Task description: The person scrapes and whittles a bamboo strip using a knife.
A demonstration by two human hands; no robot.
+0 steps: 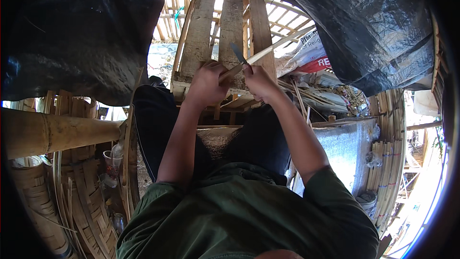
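My left hand [208,84] is closed around the near end of a pale bamboo strip [268,50], which slants up to the right and splits into thinner slivers at its far end. Gripped in my right hand [258,82] is a knife [237,53], its dark blade pointing up and to the left. The blade crosses the strip just ahead of my right fingers; whether it cuts into the wood I cannot tell. Both hands are over the near end of a wooden plank bench [232,24]. The knife's handle is mostly hidden by my fingers.
Black plastic sheeting [378,24] hangs on both sides. A thick bamboo pole [62,133] juts in from the left, above woven bamboo and a clear plastic cup [112,159]. Bundled bamboo sticks [381,168] stand at the right, near a whitish sack [342,146].
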